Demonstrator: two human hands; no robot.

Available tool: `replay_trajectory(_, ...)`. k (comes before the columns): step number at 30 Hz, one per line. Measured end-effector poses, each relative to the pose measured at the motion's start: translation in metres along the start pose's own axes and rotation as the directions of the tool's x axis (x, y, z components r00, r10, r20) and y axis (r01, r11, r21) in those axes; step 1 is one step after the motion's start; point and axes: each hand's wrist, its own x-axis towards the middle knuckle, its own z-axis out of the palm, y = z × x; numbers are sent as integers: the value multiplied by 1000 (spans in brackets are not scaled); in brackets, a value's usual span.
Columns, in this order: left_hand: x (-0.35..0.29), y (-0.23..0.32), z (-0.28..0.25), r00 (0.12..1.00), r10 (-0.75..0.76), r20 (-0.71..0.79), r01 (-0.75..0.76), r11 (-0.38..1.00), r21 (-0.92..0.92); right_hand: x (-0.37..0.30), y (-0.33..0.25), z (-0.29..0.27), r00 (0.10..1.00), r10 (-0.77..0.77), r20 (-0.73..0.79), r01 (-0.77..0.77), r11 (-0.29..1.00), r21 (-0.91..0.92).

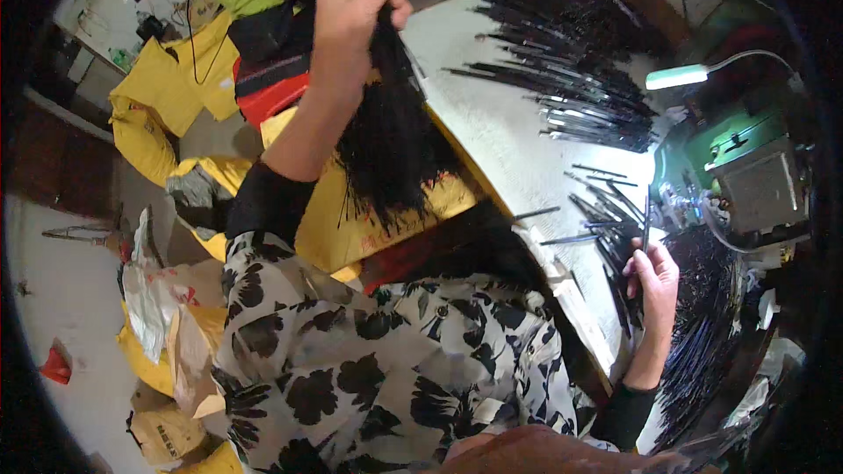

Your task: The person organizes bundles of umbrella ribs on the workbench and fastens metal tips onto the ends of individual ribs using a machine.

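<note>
raising up at the top of the head view, the left hand (364, 13) has its fingers curled against a hanging black bundle of strands (386, 145); its palm side is hidden, so i cannot tell whether it is clamped on the bundle. the loose ends of the bundle hang over a yellow sack (338, 233) beside the table's edge.

lower right in the same view, the right hand (652, 276) has thumb and fingertips pinched together on a thin black stick (647, 221), which stands nearly upright in the picture, above the near part of the white table (474, 136). just left of that hand lies a loose scatter of black sticks (606, 211); farther up the table is a larger pile of black sticks (584, 92). to the right, a dark heap of thin strands (702, 316) lies beside the wrist. a lit lamp (676, 77) on a bent neck shines near a grey-green machine (755, 180).
</note>
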Motion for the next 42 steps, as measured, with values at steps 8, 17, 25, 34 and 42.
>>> replay_trajectory(8, 8, -45, 42, 982, 190, 17, -190, 972, 140, -4, -9, 2, 999, 35, -11, -35, 999, -7)
replay_trajectory(17, 15, -70, 55, 914, 392, 109, -407, 882, 240, 1, -4, -1, 1000, 19, 11, -19, 999, 29)
replay_trajectory(25, -26, -100, 44, 913, 402, 69, -323, 609, 725, 0, -12, 3, 999, 35, 18, -36, 999, 18)
replay_trajectory(34, -6, -50, 31, 840, -26, 541, -421, 598, 682, -3, -10, -2, 999, 36, 18, -37, 998, 41)
replay_trajectory(42, -23, -102, 88, 495, -162, 854, -644, 591, 486, 1, -10, -2, 996, 33, 77, -42, 993, 111)
